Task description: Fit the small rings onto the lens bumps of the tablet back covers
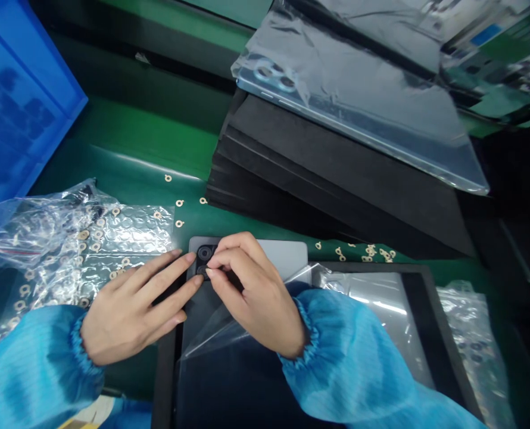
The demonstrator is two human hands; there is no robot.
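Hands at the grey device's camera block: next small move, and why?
Probably a light press on the lower lens with the right hand: its thumb and fingertips are bunched right beside it, while the left hand has fingertips at the edge of the camera block. Anything pinched is too small to tell.

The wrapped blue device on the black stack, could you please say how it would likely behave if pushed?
The blue device looks flat and straight-edged, so it would probably stay stiff. Its glossy, wrinkled clear wrap may prove slippery. The black stack beneath lies unevenly, so pushing might shift it too.
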